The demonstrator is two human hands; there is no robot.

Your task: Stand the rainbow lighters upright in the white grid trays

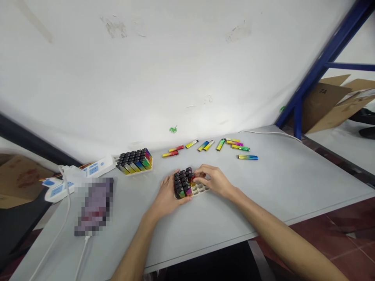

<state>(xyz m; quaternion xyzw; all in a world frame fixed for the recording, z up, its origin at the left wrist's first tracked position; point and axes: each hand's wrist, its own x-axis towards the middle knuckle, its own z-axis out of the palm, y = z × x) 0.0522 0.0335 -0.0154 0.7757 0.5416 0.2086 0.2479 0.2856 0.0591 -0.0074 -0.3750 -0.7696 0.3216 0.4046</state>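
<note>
A white tray with round holes lies on the grey table, its left part filled with upright lighters with black tops. Around the left side of this tray and its lighters my left hand is wrapped, thumb along the front edge. My right hand pinches a red and yellow lighter by its upper part, over the holes beside the filled rows. Several loose lighters in mixed colours, among them a blue one and a green one, lie flat behind the hands near the wall.
A second tray full of lighters stands at the back left. Left of it are a white power strip and a blurred phone on a white cable. A blue metal frame and cardboard boxes are at the right.
</note>
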